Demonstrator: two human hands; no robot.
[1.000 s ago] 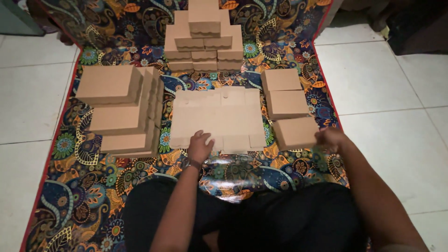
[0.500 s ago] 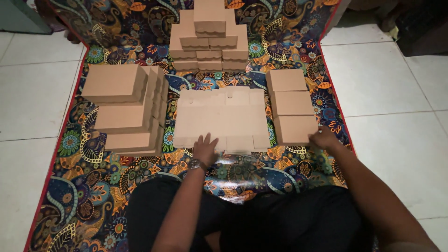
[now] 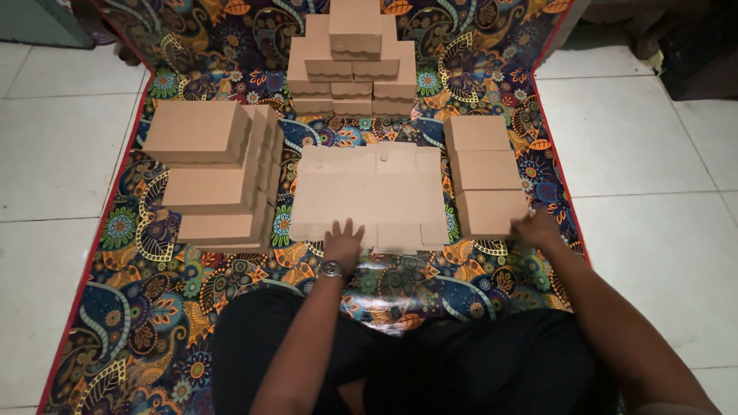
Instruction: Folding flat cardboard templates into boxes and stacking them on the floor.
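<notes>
Left hand [image 3: 344, 240] spread flat on near edge of flat cardboard [image 3: 369, 196]; right hand [image 3: 538, 228] open, touching nearest box [image 3: 492, 211], gripping nothing.

A patterned mat [image 3: 192, 323] on tiled floor [image 3: 653, 154] bears cardboard boxes [image 3: 207, 177].

We see plain brown cardboard boxes: a pyramid stack [image 3: 355, 54] at back, stepped stacks [image 3: 211, 177] left, three boxes [image 3: 484, 177] right (closed), unfolded box blanks [image 3: 369, 196] centre.

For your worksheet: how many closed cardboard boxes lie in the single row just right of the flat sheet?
3: far box, middle box, near box, which the right hand touches. More may lie hidden underneath.
</notes>
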